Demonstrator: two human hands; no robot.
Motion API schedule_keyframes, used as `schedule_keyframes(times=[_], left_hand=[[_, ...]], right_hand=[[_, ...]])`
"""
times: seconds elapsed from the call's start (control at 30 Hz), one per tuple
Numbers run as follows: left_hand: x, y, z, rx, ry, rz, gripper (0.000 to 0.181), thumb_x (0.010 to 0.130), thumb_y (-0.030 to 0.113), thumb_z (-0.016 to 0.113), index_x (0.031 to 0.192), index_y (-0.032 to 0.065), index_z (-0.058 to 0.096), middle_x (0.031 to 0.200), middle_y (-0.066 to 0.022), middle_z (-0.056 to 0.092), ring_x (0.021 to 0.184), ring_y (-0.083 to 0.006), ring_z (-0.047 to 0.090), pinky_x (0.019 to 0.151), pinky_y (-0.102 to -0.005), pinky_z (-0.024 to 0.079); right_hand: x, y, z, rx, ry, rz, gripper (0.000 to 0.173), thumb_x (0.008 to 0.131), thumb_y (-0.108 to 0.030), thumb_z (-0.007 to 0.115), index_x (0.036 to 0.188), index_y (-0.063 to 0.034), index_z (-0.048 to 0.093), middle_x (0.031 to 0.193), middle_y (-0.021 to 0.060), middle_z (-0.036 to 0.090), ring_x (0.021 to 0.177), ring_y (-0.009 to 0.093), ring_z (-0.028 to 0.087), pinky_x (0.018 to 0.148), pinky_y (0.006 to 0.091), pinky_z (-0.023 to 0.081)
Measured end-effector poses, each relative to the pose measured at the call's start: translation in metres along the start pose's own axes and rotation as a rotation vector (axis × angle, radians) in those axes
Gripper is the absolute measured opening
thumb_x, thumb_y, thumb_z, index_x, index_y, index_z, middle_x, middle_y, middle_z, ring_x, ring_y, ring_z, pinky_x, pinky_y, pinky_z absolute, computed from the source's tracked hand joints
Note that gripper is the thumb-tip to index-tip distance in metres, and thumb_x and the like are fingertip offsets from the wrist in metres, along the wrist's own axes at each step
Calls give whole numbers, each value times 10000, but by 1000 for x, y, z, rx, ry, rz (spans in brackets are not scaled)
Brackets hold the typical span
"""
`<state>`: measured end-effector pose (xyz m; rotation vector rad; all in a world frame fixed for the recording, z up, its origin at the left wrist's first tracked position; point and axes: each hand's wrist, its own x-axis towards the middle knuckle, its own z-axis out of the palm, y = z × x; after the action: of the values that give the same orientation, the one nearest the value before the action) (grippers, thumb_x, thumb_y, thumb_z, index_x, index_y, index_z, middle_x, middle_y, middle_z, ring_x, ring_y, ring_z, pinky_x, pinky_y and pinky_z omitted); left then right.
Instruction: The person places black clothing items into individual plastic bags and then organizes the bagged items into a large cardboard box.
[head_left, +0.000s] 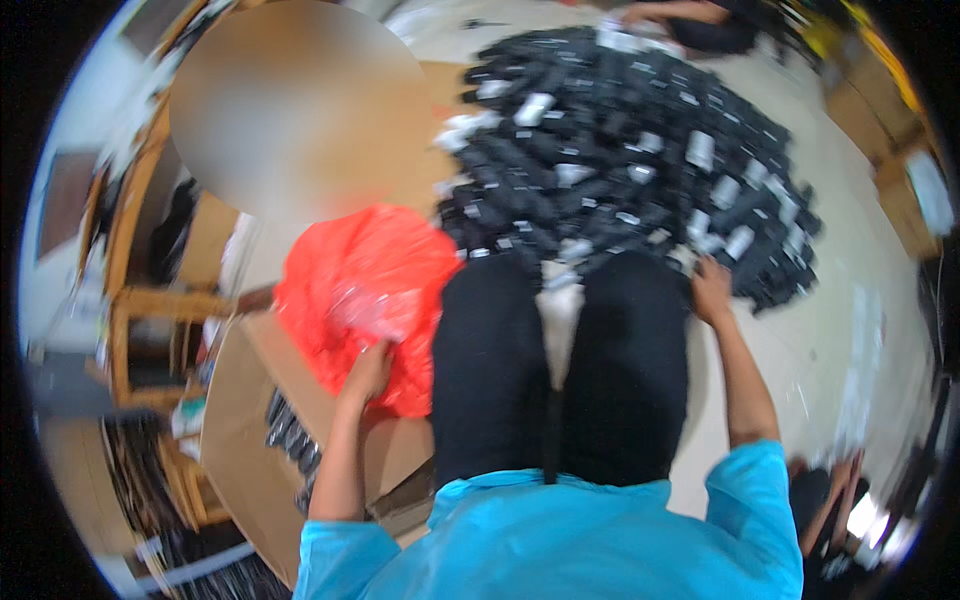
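A large pile of dark bundles with white labels (600, 150), apparently folded textiles, covers the floor before my knees. At the pile's near right edge, beside my knee, is my right hand (711, 289). Blur hides whether its fingers hold a bundle. My left hand (371, 371) grips a crumpled red plastic bag (367, 277) to the left of my legs. What the bag contains cannot be seen. Partly under the bag and my left forearm stands an open cardboard box (240, 420), with several dark plastic-wrapped packs (292, 435) inside.
Another person's arm (682, 11) reaches to the pile's far edge. More limbs (825, 502) show at lower right. Wooden shelving (124, 300) lines the left side, and cardboard boxes (874, 112) stand at right. A blurred patch masks the upper left.
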<state>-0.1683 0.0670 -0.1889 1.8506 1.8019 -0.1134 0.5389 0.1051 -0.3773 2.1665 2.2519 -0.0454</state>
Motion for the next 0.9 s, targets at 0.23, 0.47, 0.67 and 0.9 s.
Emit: schedule_keyframes(times=[0.23,0.47,0.67,0.9], left_hand=[[38,-48,6,86,284,-230,595,915,223,719,1392,-56,500,1369,-318,565,1296,-480,527,1098,-493,455],[101,-40,47,171,610,-135,730,856,254,780,1449,-38,471,1459,-273,512,1381,-445,462,1199,-500,345],[132,-71,78,250,531,-111,273,936,206,572,1081,58,750,1320,-204,612,1339,-358,518,1173,-515,361],[102,-28,-34,-79,651,-164,233,956,207,588,1028,17,702,1027,-232,718,988,-433,692,896,-525,546]], right_hand=[[18,2,-40,-459,-203,-336,273,948,-156,567,1201,-148,670,1165,89,615,1278,274,541,1252,663,137],[29,54,-36,-445,-579,-255,447,664,-366,860,1025,-113,788,986,159,754,995,299,724,1055,486,502],[-54,26,-167,-3,-630,-102,598,558,-304,899,1014,36,712,764,191,716,676,386,717,643,426,597],[-190,24,-217,1099,-326,633,347,853,-254,736,1052,1,611,760,142,642,460,175,554,407,307,455]])
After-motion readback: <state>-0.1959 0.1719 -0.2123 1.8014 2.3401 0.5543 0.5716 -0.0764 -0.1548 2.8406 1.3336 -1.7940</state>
